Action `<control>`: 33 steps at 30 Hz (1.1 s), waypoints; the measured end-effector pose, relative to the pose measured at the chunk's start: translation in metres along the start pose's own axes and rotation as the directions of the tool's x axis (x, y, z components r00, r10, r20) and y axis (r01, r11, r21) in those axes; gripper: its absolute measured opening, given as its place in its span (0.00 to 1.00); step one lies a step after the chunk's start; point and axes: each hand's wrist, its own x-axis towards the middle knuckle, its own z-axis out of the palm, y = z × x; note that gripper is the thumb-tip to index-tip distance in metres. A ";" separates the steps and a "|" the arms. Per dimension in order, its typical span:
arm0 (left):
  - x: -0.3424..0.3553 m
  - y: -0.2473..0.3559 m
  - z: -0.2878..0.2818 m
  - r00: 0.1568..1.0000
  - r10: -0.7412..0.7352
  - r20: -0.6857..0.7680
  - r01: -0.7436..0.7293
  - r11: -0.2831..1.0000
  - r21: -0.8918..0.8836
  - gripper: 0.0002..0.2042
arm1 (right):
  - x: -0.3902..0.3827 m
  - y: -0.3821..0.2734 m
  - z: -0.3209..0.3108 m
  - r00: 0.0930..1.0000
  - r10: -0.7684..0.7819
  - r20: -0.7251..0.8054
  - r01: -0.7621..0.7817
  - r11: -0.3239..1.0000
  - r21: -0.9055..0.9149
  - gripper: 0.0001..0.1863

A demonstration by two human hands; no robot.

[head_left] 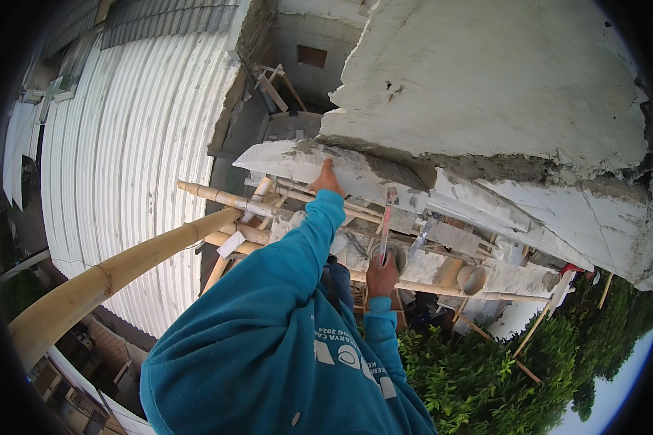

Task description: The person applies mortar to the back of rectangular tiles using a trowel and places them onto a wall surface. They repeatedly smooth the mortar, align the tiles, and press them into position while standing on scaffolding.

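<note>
My left hand (327, 178) lies against the long white board (283, 157) below the ragged wall edge, its visible fingers stretched out over the surface. The teal sleeve (323, 217) runs back from it. Nearer to me and to the right, my right hand (382, 277) is closed around the lower end of a long, narrow red-and-silver tool (386, 228). The tool's far end reaches up to the board's lower edge. Its exact kind is not clear. Grey mortar smears (392, 172) mark the board between the hands.
Bamboo poles (218, 194) form scaffolding below, with a thick slanting pole (134, 272) at the left. On a plank beyond my right hand sits a round container (471, 280). A corrugated roof (134, 159) spreads left, a large plastered surface (500, 80) upper right, and foliage (471, 377) lower right.
</note>
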 end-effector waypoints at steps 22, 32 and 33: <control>-0.014 0.037 0.063 0.984 -0.036 0.174 0.073 0.975 -0.211 0.50 | 0.078 -0.051 0.010 0.998 0.016 -0.069 0.006 0.951 0.308 0.12; -0.007 0.034 0.077 1.000 0.011 -0.028 -0.014 0.997 -0.074 0.54 | 0.002 -0.006 0.018 0.984 0.167 0.057 -0.177 0.913 0.368 0.15; -0.017 0.031 0.077 0.998 0.033 -0.060 -0.035 0.999 -0.029 0.53 | -0.009 0.006 0.021 0.986 0.168 0.026 -0.164 0.907 0.388 0.15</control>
